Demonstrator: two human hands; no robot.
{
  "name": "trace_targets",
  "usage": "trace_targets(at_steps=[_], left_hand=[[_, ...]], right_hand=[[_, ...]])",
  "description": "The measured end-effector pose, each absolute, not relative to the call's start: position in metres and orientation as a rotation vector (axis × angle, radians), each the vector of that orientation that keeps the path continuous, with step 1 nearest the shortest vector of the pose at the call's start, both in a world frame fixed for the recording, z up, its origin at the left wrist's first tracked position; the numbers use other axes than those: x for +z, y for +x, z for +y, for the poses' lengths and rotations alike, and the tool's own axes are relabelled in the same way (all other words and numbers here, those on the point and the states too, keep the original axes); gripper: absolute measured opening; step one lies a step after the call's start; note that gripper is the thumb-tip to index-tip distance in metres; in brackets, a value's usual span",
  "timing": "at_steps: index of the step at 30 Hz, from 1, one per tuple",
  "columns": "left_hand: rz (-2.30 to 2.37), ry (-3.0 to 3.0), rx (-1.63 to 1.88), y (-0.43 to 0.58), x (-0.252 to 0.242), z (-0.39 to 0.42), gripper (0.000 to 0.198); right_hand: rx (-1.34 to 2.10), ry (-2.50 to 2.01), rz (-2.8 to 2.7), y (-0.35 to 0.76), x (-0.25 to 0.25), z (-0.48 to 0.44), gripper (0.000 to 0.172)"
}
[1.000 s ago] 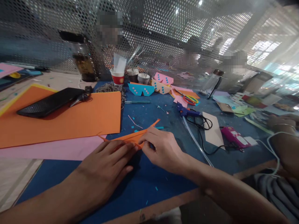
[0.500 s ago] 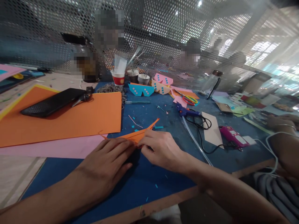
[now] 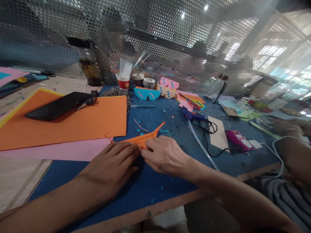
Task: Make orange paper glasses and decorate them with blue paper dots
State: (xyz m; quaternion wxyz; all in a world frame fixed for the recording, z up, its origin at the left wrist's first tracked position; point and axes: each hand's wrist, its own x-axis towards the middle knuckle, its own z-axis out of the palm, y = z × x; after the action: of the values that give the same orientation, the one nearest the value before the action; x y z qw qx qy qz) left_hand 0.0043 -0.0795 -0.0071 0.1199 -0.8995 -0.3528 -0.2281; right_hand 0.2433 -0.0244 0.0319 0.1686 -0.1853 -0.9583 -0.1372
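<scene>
A narrow folded piece of orange paper point(image 3: 138, 140), with a thin strip rising at its right end, lies on the blue mat point(image 3: 148, 176) under both my hands. My left hand point(image 3: 114, 165) rests across its near left side, fingers stretched out and the thumb apart. Against its near edge my right hand point(image 3: 167, 155) has its fingers bent and closed in a pinch on the paper. The pinched part is hidden by the fingers. Small blue paper scraps point(image 3: 164, 131) lie just beyond.
Orange sheets point(image 3: 107, 113) bear a phone point(image 3: 57, 105) and keys at left. Paper glasses point(image 3: 147, 94), a red cup point(image 3: 123, 81) and scissors point(image 3: 195, 103) stand or lie behind. A glue gun point(image 3: 194, 115) with its cord is at right, near another person's arm point(image 3: 291, 145).
The right hand has shifted slightly left along the orange paper, and more of the paper's middle shows. The left hand stays on it. The view has tilted a little.
</scene>
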Motion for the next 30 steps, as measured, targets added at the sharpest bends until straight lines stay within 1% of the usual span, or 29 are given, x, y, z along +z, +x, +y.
trace_targets(at_steps=[2, 8, 11, 16, 19, 22, 26, 30], left_hand=[[-1.050, -2.635, -0.680, 0.004, -0.007, -0.079, 0.032], [-1.105, -2.709, -0.706, 0.005, -0.006, -0.076, 0.024], [-1.134, -2.725, -0.744, 0.002, -0.009, -0.074, 0.027], [-1.178, -2.741, -0.803, -0.003, -0.011, -0.077, 0.033], [-1.205, -2.767, -0.866, -0.003, -0.008, -0.077, 0.030], [-1.199, -2.797, -0.894, -0.002, -0.006, -0.077, 0.029], [-1.252, -2.842, -0.912, -0.003, -0.009, -0.078, 0.033], [-1.274, -2.819, -0.913, -0.005, -0.015, -0.080, 0.034]], right_hand=[[-0.386, -0.528, -2.754, 0.244, 0.032, -0.024, 0.024], [-0.403, -0.469, -2.859, 0.240, 0.034, -0.029, 0.019], [-0.343, -0.492, -2.831, 0.239, 0.030, -0.027, 0.020], [-0.154, -0.712, -2.650, 0.242, 0.021, -0.018, 0.023], [-0.114, -0.680, -2.624, 0.242, 0.019, -0.016, 0.026], [-0.126, -0.655, -2.648, 0.242, 0.019, -0.016, 0.025], [-0.134, -0.652, -2.667, 0.242, 0.019, -0.018, 0.022], [-0.074, -0.671, -2.689, 0.242, 0.020, -0.019, 0.020]])
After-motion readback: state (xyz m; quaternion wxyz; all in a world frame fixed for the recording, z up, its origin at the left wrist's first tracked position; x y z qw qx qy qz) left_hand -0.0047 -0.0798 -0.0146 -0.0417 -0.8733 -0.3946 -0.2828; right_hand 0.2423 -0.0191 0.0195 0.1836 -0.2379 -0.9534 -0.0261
